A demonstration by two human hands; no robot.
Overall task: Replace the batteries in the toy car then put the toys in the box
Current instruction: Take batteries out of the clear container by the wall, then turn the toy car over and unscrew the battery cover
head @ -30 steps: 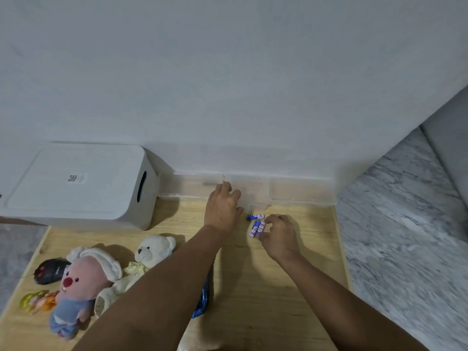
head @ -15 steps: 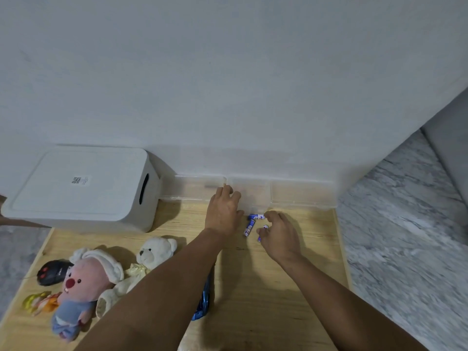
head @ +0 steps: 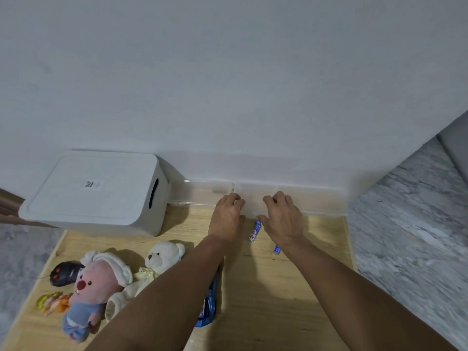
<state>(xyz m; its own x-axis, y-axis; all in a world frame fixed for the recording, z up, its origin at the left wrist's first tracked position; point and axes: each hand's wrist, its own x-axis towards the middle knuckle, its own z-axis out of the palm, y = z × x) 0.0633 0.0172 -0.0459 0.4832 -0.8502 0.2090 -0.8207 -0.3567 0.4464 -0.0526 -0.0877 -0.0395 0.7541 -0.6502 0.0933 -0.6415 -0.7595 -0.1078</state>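
A person's left hand [head: 227, 216] and right hand [head: 283, 219] rest on the front edge of a clear plastic tray [head: 321, 201] against the wall, fingers curled over it, gripping only the tray. 2 batteries [head: 254, 231] lie on the wooden table [head: 266, 287] between and beneath the wrists. A closed white box [head: 93, 192] sits left. Stuffed toys [head: 98, 287] and a blue toy car [head: 209, 304] lie nearer the camera.

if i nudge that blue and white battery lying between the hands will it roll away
Probably: the battery is a smooth cylinder lying on its side on the flat wooden table, so a sideways nudge should roll it. Pushed along its length, it would more likely slide. It looks rigid and small, so easy to pinch.
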